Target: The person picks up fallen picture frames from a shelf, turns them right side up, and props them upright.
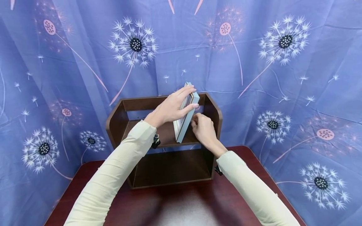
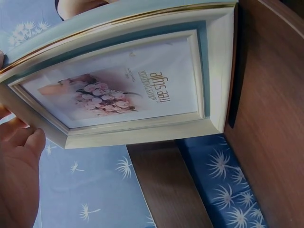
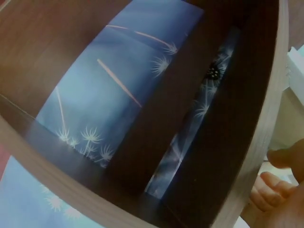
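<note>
A picture frame [image 1: 187,114], pale blue with a cream and gold border, stands slightly tilted on the upper shelf of a brown wooden rack [image 1: 167,133]. My left hand [image 1: 175,105] grips it near the top, fingers over the upper edge and thumb against the near side. Flowers and lettering show on its front [image 2: 109,95] in the left wrist view. To the right of the frame, close behind it, is my right hand [image 1: 204,128] with bent fingers. Whether those fingers hold any part of the frame is hidden. In the right wrist view, thumb and fingers [image 3: 273,190] show beyond a board edge.
The rack's lower shelf [image 1: 172,168] lies beneath the frame, and its side panels [image 1: 216,116] rise on both sides. It stands on a dark red table [image 1: 181,204]. A blue dandelion-patterned curtain [image 1: 181,37] hangs behind and around it.
</note>
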### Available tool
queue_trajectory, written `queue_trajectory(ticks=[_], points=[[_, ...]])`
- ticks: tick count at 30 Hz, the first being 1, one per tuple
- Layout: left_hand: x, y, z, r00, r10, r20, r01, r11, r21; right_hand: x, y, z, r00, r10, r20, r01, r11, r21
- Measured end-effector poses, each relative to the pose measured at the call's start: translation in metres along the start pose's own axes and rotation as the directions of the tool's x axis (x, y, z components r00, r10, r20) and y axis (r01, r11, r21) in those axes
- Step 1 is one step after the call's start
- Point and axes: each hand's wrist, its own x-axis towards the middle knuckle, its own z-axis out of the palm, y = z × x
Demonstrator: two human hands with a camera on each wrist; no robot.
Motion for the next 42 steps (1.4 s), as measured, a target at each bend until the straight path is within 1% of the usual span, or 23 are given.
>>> queue_trajectory(ticks=[3, 6, 8, 11, 14, 17, 20, 23, 25, 27, 29, 30, 31, 33, 35, 37, 39, 42], points=[[0.0, 0.0, 0.002, 1.0, -0.005, 0.004, 0.005, 1.0, -0.005, -0.004, -0.002, -0.007, 0.999, 0.027, 0.031, -0.028, 0.999, 0.038], [0.0, 0.0, 0.004, 1.0, 0.0, 0.004, 0.0, 1.0, -0.004, -0.008, -0.007, -0.019, 0.999, 0.037, 0.028, -0.04, 0.994, 0.098], [0.001, 0.001, 0.004, 1.0, 0.007, -0.004, -0.008, 1.0, -0.003, -0.008, -0.011, -0.03, 0.999, 0.034, 0.002, -0.034, 0.988, 0.15], [0.002, 0.001, 0.004, 1.0, 0.017, -0.02, -0.018, 1.0, -0.005, -0.007, -0.017, -0.047, 0.997, 0.031, -0.066, -0.016, 0.978, 0.209], [0.003, 0.001, 0.002, 0.999, 0.021, -0.025, -0.021, 1.0, -0.007, -0.002, -0.025, -0.066, 0.989, 0.06, -0.132, -0.02, 0.958, 0.286], [0.004, 0.002, 0.0, 1.0, 0.011, -0.02, -0.011, 1.0, -0.015, 0.003, -0.034, -0.082, 0.982, 0.085, -0.169, -0.02, 0.936, 0.352], [0.003, 0.001, 0.0, 1.0, -0.018, -0.001, 0.018, 0.999, -0.028, 0.007, -0.041, -0.09, 0.98, 0.086, -0.18, -0.013, 0.928, 0.373], [0.001, 0.001, 0.001, 0.998, -0.06, 0.013, 0.061, 0.996, -0.06, 0.01, -0.044, -0.091, 0.98, 0.089, -0.179, -0.02, 0.933, 0.358], [-0.002, 0.001, 0.001, 0.995, -0.103, 0.005, 0.103, 0.989, -0.106, 0.009, -0.044, -0.089, 0.98, 0.104, -0.172, -0.039, 0.937, 0.346], [-0.004, -0.002, 0.001, 0.988, -0.152, -0.028, 0.144, 0.971, -0.189, 0.008, -0.044, -0.088, 0.979, 0.12, -0.164, -0.058, 0.939, 0.339], [-0.007, -0.006, 0.003, 0.971, -0.231, -0.059, 0.206, 0.938, -0.281, 0.007, -0.044, -0.086, 0.979, 0.132, -0.157, -0.074, 0.942, 0.329], [-0.008, -0.01, 0.004, 0.959, -0.273, -0.074, 0.236, 0.918, -0.318, 0.006, -0.045, -0.086, 0.979, 0.133, -0.155, -0.077, 0.943, 0.324], [-0.01, -0.014, 0.006, 0.945, -0.318, -0.081, 0.271, 0.896, -0.352, 0.006, -0.046, -0.085, 0.979, 0.133, -0.152, -0.078, 0.944, 0.321], [-0.014, -0.024, 0.011, 0.909, -0.412, -0.068, 0.354, 0.847, -0.397, 0.006, -0.047, -0.084, 0.981, 0.122, -0.149, -0.07, 0.948, 0.31], [-0.016, -0.035, 0.019, 0.873, -0.486, -0.047, 0.43, 0.811, -0.396, 0.007, -0.048, -0.083, 0.982, 0.106, -0.154, -0.057, 0.954, 0.294], [-0.019, -0.046, 0.028, 0.842, -0.539, -0.021, 0.491, 0.782, -0.385, 0.008, -0.05, -0.083, 0.982, 0.095, -0.162, -0.046, 0.959, 0.278], [-0.022, -0.055, 0.036, 0.819, -0.573, 0.001, 0.532, 0.759, -0.375, 0.009, -0.052, -0.082, 0.981, 0.089, -0.172, -0.041, 0.964, 0.264], [-0.026, -0.063, 0.047, 0.795, -0.606, 0.031, 0.571, 0.73, -0.375, 0.01, -0.055, -0.081, 0.98, 0.087, -0.176, -0.041, 0.968, 0.247]])
